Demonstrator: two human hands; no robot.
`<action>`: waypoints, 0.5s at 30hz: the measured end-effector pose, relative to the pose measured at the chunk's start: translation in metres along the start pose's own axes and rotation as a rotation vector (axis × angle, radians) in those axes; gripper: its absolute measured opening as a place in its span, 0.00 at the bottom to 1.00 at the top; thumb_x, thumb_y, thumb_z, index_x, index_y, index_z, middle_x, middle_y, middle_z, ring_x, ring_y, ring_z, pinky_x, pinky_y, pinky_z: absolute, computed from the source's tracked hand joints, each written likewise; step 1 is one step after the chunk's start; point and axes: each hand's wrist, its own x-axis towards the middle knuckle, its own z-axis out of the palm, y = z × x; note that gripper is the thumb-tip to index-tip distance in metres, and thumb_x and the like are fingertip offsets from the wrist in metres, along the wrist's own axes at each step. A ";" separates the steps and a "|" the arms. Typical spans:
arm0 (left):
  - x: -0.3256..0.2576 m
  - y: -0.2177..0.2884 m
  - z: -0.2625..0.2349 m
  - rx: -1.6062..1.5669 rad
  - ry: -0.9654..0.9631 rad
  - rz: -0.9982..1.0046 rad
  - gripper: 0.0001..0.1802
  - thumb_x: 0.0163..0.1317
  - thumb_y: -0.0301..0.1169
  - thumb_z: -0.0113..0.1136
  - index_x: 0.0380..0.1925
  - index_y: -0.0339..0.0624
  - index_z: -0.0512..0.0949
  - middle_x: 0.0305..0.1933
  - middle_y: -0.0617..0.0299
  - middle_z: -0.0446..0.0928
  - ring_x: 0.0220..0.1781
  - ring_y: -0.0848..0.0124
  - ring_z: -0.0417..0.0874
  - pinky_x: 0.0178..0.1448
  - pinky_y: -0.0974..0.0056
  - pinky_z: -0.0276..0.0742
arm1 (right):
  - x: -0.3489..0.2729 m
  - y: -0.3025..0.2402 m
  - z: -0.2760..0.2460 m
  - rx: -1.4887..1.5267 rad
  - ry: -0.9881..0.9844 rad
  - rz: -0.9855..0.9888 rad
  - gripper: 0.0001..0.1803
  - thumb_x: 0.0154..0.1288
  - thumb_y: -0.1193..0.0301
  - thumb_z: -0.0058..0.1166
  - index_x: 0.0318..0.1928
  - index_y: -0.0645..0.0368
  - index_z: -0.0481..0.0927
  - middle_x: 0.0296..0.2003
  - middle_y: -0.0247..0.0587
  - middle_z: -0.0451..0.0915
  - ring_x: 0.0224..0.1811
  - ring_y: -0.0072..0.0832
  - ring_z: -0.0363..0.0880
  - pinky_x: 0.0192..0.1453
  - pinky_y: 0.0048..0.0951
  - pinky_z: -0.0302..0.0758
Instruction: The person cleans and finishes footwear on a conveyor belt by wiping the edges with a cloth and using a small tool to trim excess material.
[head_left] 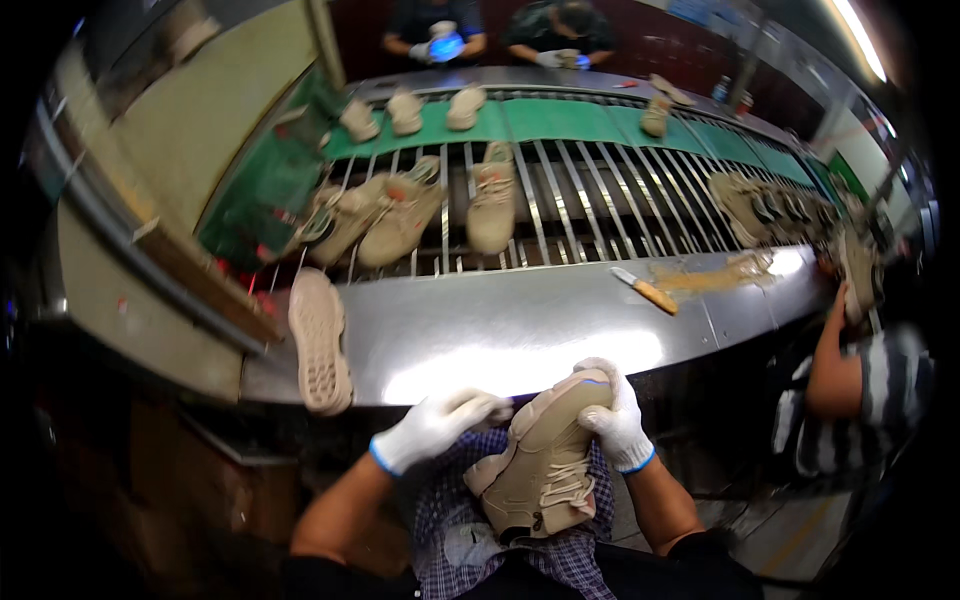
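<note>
A beige lace-up shoe (532, 458) is held tilted over my lap, its toe end pointing up toward the bench and its laces facing right. My right hand (618, 418), in a white knit glove with a blue cuff, grips the toe end, thumb across the upper and fingers around the far side. Beside the sole edge is my left hand (440, 428), gloved the same way. Its fingers are bent and pressed together, the tips close to the shoe; whatever they may pinch is too small to make out. Checkered cloth (450, 520) lies beneath the shoe.
A beige sole (320, 340) lies at the left of the metal bench (450, 330). A yellow-handled knife (648, 290) rests near brown residue. Beyond, several shoes stand on a slatted roller conveyor (560, 210). A co-worker in stripes (850, 400) sits right; two people (435, 35) work opposite.
</note>
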 end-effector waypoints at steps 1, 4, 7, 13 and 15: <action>-0.013 -0.027 0.000 0.006 0.119 -0.063 0.21 0.85 0.35 0.49 0.65 0.29 0.76 0.62 0.48 0.84 0.62 0.63 0.86 0.67 0.57 0.83 | -0.001 -0.005 0.001 -0.021 0.019 -0.091 0.51 0.50 0.59 0.84 0.70 0.64 0.70 0.57 0.43 0.79 0.60 0.31 0.79 0.67 0.35 0.78; -0.040 -0.071 0.019 -0.293 0.106 -0.102 0.49 0.75 0.67 0.49 0.76 0.32 0.64 0.75 0.44 0.72 0.72 0.53 0.78 0.71 0.50 0.80 | -0.014 -0.043 0.018 -0.035 0.043 -0.355 0.47 0.45 0.64 0.87 0.64 0.63 0.74 0.56 0.44 0.79 0.59 0.32 0.81 0.67 0.35 0.79; -0.042 -0.056 0.056 -0.322 -0.081 -0.002 0.76 0.55 0.91 0.33 0.85 0.35 0.46 0.86 0.44 0.54 0.86 0.46 0.57 0.82 0.43 0.66 | -0.009 -0.068 0.016 0.063 -0.142 -0.657 0.43 0.48 0.56 0.86 0.61 0.57 0.76 0.57 0.44 0.79 0.62 0.40 0.80 0.78 0.52 0.69; 0.019 -0.009 0.010 -0.395 0.515 0.237 0.37 0.88 0.55 0.28 0.74 0.36 0.69 0.72 0.52 0.76 0.73 0.59 0.77 0.80 0.56 0.69 | -0.047 -0.009 -0.019 0.410 -0.225 0.156 0.66 0.48 0.66 0.86 0.82 0.60 0.56 0.80 0.54 0.63 0.79 0.47 0.68 0.81 0.53 0.70; 0.051 -0.005 -0.002 0.054 0.494 0.648 0.22 0.86 0.37 0.41 0.51 0.33 0.83 0.55 0.50 0.84 0.58 0.63 0.83 0.69 0.59 0.77 | -0.059 0.060 -0.035 0.180 -0.343 0.483 0.64 0.50 0.69 0.84 0.83 0.59 0.55 0.78 0.51 0.65 0.77 0.44 0.70 0.80 0.49 0.72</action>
